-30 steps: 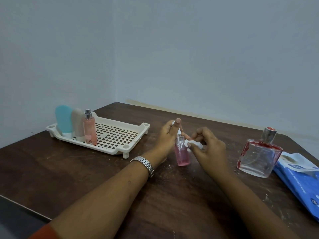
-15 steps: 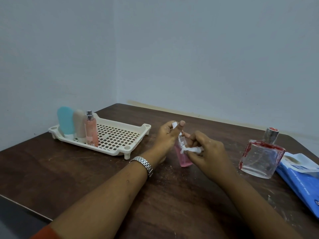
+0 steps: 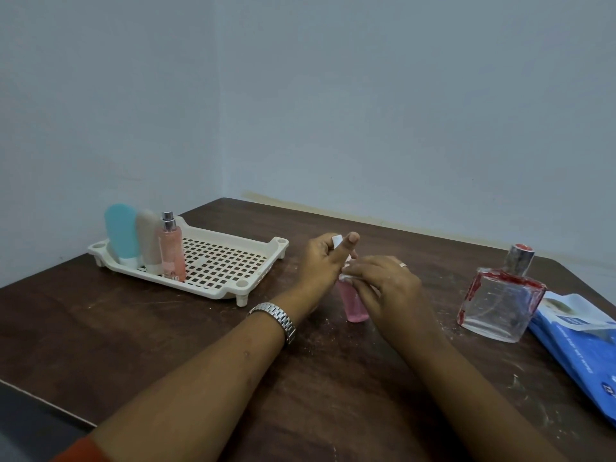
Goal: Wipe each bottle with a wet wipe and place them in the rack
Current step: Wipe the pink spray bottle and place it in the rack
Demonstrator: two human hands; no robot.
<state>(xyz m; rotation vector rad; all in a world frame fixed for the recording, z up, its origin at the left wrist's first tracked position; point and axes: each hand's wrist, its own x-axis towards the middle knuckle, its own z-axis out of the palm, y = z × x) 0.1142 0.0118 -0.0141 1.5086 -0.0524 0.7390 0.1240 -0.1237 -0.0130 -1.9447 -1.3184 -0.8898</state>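
Well to the left of the fingers, the cream rack [image 3: 213, 261] is sitting on the table [image 3: 166, 341]. Three bottles are standing upright, packed side by side at the end of it farthest from the hands: a teal bottle [image 3: 120, 233], a beige bottle [image 3: 148, 241] and a peach spray bottle [image 3: 171, 251]. Crowding them there is probably leaving the nearer grid open for the bottles to come.

The left hand [image 3: 321, 261], a metal watch [image 3: 275, 316] on its wrist, is curling its fingers round the top of the pink bottle [image 3: 355, 305]. The white cap is peeking out between them. Holding high like this is likely steadying the bottle and leaving its body exposed for wiping. The bottle is standing slightly tilted between the two hands, its base on or just above the table; I cannot tell which.

Just right of the left fingertips, the right hand [image 3: 383, 288] is pinching a small bunched wet wipe [image 3: 348, 277] against the bottle's shoulder, fingers narrow and bent around it. So the wiping appears to be under way, with the placing not yet begun.

Well to the right of the fingers, a square glass perfume bottle [image 3: 496, 305] with red-smeared edges is waiting on the table, seemingly next in line. Beside it, a blue wipes pack [image 3: 580, 348] is lying within reach of the right hand.
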